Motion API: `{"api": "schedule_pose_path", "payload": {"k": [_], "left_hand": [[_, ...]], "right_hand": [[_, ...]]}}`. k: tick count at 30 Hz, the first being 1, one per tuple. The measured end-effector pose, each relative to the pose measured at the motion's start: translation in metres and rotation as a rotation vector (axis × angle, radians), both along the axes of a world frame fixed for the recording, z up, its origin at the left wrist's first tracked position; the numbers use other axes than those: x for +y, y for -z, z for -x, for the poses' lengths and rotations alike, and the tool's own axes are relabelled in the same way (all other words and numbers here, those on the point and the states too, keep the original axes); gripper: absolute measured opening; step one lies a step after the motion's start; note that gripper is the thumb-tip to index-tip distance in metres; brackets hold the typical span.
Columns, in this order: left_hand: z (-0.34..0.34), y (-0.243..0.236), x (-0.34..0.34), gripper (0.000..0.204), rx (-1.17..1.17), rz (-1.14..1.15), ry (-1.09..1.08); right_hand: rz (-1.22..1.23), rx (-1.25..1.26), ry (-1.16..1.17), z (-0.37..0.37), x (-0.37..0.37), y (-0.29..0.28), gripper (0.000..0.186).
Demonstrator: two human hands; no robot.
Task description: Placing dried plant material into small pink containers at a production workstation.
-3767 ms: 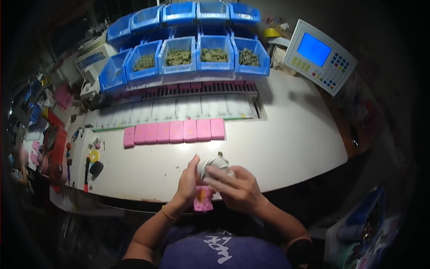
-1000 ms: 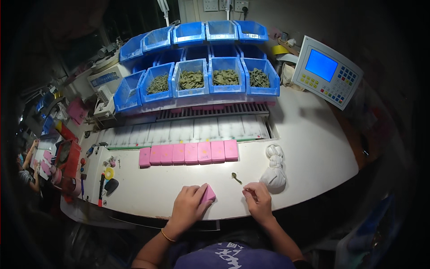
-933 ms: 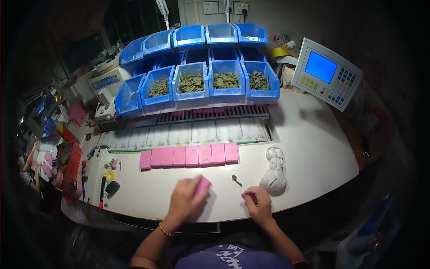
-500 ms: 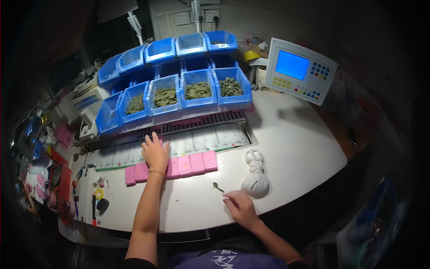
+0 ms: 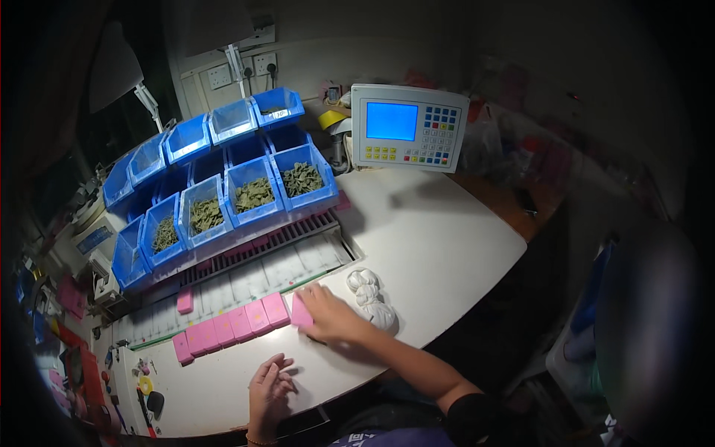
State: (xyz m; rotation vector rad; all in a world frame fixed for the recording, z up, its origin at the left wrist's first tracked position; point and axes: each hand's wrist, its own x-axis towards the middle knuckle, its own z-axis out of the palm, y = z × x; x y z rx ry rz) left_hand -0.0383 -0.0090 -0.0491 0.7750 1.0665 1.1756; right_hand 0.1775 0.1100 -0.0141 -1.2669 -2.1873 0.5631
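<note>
A row of pink blocks [image 5: 231, 328] lies across the white table. My right hand [image 5: 331, 316] reaches over to the row's right end, its fingers closed on a pink block [image 5: 302, 311] tilted slightly away from its neighbour. My left hand [image 5: 270, 387] hovers near the front edge, fingers loosely bent and apart, with nothing seen in it. Beyond the row, a single pink block [image 5: 185, 300] sits on the marked white panel [image 5: 257, 283]. Just right of my right hand lies a knotted white cloth bundle [image 5: 371, 302].
Tiered blue bins [image 5: 249, 190], several holding small greenish parts, stand at the back left. A control panel with a blue screen [image 5: 410, 127] is at the back right. Small tools and a yellow ring [image 5: 145, 384] lie at the left edge.
My left hand has drawn back from the panel to the front edge. My right hand has moved to the row's end block. The view has swung right; the small green piece no longer shows.
</note>
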Motion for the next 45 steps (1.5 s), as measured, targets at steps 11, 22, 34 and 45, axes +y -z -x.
{"api": "schedule_pose_path", "payload": {"k": [11, 22, 34, 45], "left_hand": [[-0.022, -0.011, -0.013, 0.058, 0.761, -0.721, 0.119], [-0.04, -0.002, -0.036, 0.056, 1.05, -0.827, -0.101], [-0.039, 0.0, -0.026, 0.058, -0.203, -0.361, -0.251], [-0.043, -0.004, -0.033, 0.069, 0.249, -0.38, 0.042]], "right_hand": [[0.745, 0.872, -0.285, 0.007, -0.124, 0.031, 0.059], [0.878, 0.985, -0.152, 0.02, -0.138, 0.032, 0.045], [0.466, 0.821, 0.156, 0.009, -0.13, 0.026, 0.04], [0.785, 0.946, -0.097, 0.02, -0.111, 0.007, 0.03]]}}
